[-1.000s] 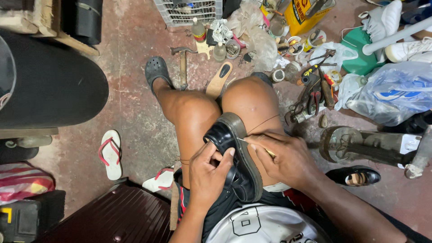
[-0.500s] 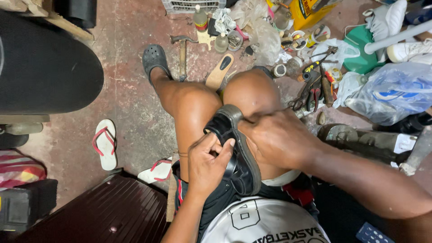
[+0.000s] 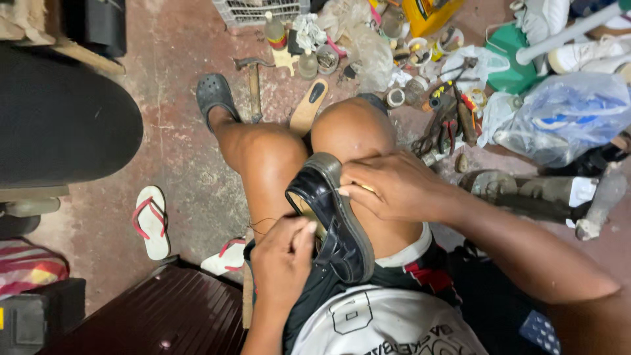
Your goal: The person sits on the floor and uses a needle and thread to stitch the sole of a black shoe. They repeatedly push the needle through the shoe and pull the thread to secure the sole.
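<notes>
A black leather shoe (image 3: 335,223) lies on its side between my bare knees, sole edge facing right. My left hand (image 3: 282,263) is closed over the shoe's opening, fingers tucked inside it. My right hand (image 3: 394,187) rests on the sole edge near the toe, pinching a thin pale tool whose tip touches the sole. A thin thread (image 3: 263,223) trails from the shoe across my left thigh.
A hammer (image 3: 253,79) and a shoe insole (image 3: 309,108) lie on the floor past my knees. Bottles, tins and pliers (image 3: 440,125) crowd the upper right, beside a plastic bag (image 3: 565,118). A metal shoe last (image 3: 526,190) stands at right. Flip-flops (image 3: 151,220) lie at left.
My right hand has slid up from the shoe's middle to the toe end. My left hand has shifted lower on the opening. The view has tilted down slightly.
</notes>
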A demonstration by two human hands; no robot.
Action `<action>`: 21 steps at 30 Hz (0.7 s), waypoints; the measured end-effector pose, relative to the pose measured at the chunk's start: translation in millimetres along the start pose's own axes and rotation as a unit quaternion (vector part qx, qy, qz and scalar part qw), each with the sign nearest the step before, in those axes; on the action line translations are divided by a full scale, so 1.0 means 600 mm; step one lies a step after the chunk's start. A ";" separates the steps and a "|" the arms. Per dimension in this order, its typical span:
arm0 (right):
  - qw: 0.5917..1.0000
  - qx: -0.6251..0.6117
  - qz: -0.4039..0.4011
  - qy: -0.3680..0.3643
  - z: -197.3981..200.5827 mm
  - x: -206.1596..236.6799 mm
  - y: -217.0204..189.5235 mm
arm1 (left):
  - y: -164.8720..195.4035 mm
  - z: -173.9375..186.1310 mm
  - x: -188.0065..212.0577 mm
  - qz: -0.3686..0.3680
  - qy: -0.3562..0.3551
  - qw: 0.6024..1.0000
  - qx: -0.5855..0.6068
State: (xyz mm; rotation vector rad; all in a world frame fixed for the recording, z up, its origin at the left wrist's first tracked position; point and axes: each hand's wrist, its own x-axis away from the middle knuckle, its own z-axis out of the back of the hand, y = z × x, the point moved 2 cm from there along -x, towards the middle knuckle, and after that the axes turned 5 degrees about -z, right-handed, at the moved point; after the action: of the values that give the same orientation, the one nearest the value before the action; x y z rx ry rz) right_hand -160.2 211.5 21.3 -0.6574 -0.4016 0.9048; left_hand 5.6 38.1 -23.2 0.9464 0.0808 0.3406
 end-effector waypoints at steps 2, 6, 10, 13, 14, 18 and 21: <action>1.000 -0.009 0.004 0.018 -0.003 0.005 0.006 | -0.031 0.009 0.001 -0.010 0.040 0.985 0.165; 0.999 -0.014 0.000 0.037 -0.009 0.005 0.015 | -0.064 0.016 -0.007 0.034 0.109 0.792 0.599; 0.999 -0.004 0.028 0.039 -0.004 -0.001 0.017 | -0.037 0.004 -0.027 0.075 0.055 0.935 0.343; 0.996 0.014 0.079 0.042 0.004 -0.006 0.015 | 0.008 0.003 -0.037 -0.016 0.030 0.996 0.082; 0.995 0.020 0.089 0.038 0.006 -0.007 0.015 | 0.020 0.003 -0.044 -0.046 0.023 0.998 0.028; 0.993 0.029 0.108 0.032 0.006 -0.014 0.018 | 0.038 0.001 -0.069 -0.032 -0.039 0.997 -0.065; 0.996 0.054 0.065 -0.005 0.002 -0.018 0.017 | 0.035 -0.001 -0.080 -0.030 -0.041 0.997 -0.066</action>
State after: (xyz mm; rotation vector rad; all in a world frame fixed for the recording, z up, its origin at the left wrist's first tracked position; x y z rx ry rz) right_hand -173.3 207.5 14.6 -0.5850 -0.3185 1.0457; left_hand -45.2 34.4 -10.3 0.8240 0.0115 0.2485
